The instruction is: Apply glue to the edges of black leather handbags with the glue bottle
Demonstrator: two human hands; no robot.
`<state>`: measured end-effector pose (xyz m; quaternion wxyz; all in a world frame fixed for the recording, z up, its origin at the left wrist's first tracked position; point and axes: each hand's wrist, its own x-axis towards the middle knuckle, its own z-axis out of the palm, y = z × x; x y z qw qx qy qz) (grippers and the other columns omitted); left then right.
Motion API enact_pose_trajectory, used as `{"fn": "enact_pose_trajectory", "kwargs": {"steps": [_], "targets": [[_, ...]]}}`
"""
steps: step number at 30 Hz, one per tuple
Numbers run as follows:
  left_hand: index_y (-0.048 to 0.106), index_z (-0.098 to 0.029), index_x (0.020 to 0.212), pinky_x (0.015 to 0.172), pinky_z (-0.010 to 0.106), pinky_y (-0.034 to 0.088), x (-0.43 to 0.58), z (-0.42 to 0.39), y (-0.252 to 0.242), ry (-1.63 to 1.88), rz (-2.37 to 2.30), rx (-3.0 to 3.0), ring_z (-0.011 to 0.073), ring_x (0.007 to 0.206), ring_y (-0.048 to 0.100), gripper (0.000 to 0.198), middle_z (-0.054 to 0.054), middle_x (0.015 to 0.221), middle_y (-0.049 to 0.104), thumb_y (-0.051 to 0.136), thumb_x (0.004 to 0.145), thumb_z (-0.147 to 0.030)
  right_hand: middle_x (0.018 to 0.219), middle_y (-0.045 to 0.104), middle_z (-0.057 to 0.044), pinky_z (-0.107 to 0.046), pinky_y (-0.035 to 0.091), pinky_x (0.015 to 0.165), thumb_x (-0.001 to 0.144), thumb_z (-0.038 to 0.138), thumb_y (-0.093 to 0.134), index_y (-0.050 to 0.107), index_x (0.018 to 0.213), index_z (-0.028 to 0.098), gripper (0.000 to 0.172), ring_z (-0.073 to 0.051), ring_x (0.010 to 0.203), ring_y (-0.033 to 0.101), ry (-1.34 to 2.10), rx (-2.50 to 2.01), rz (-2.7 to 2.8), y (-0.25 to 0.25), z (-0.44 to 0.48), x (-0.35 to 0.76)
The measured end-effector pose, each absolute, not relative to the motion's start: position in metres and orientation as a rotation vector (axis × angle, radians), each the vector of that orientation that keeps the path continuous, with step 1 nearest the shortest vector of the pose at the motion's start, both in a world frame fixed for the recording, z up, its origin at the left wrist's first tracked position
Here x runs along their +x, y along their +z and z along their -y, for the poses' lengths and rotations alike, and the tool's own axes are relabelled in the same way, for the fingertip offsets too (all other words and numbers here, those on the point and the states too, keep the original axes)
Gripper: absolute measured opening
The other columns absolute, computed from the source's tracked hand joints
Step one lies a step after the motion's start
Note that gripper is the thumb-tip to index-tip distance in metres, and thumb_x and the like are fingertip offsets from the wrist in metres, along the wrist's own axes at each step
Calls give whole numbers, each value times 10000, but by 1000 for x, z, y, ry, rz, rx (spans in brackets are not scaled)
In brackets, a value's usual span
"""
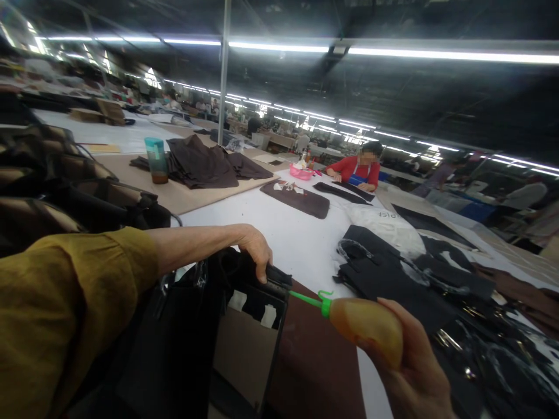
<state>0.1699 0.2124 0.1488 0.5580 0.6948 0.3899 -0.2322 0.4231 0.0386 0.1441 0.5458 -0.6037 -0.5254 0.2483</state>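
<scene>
My right hand (414, 355) is wrapped round a soft glue bottle (364, 326) with amber contents and a green nozzle. The nozzle tip points left and meets, or nearly meets, the edge of a black bag (174, 349). At that same edge my left hand (257, 247) grips the bag's dark rim, thumb on the near side and fingers mostly hidden behind. Inside the bag's opening a tan lining (244, 355) shows, with two white tabs near the top. Under the bag and bottle lies a brown sheet (318, 349).
Black bags with handles (384, 267) are heaped on the right, and more bags (82, 186) stand at left. A teal-lidded bottle (156, 160) stands beside folded dark fabric (203, 163). Across the white table (288, 233), a person in red (356, 169) leans near a pink basket (301, 171).
</scene>
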Motion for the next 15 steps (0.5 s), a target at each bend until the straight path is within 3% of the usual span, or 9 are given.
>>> {"fn": "enact_pose_trajectory", "kwargs": {"steps": [6,15], "targets": [[668,-177,647,532,289,517,170,-211,149,-565,-926,1607,194,575,609,168,19,590,664,718,521,-277,1008,602,14,-253,375,764,622,439,753,596,1031,259,474,-225,859,512,595,-1367,1242,144,-44,421],[665,-179,685,635,328,521,170,-208,151,-569,-937,1591,206,627,608,199,18,635,665,714,519,-277,1037,599,32,-249,377,769,664,408,754,575,1067,294,455,-206,871,529,634,-1313,1305,131,-45,428]]}}
